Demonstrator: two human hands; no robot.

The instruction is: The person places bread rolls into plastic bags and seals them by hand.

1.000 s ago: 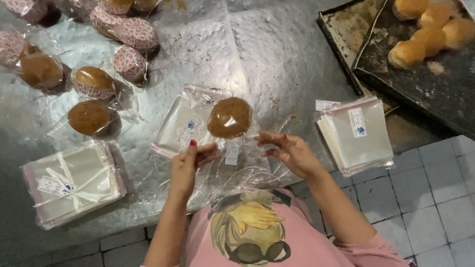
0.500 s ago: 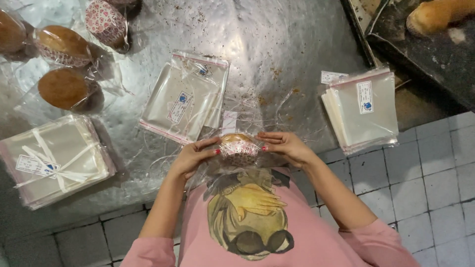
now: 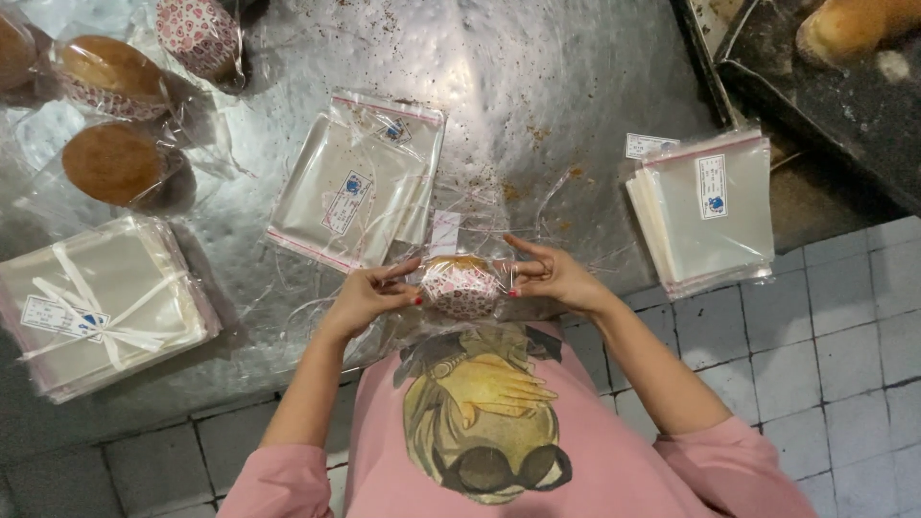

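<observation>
**Operator:** While I watch the head view, the left hand (image 3: 363, 299) and right hand (image 3: 556, 276) both pinch a small cupcake (image 3: 460, 286) in a patterned paper cup, fingertips pressed to its sides through a clear bag (image 3: 451, 240). It hangs just above the near edge of the metal table (image 3: 537, 115), close to the pink shirt (image 3: 480, 422).

**Second:** What worries you?

**Operator:** I'd judge the film slippery; if either pinch loosens, the cupcake could tip out past the table edge. Squeezing too hard could crush the paper cup.

**Second:** Anything close by?

**Operator:** A stack of empty bags (image 3: 355, 182) lies just beyond the hands, another stack (image 3: 710, 206) to the right, a tied bundle (image 3: 96, 302) on the left, wrapped cakes (image 3: 115, 163) farther off.
</observation>
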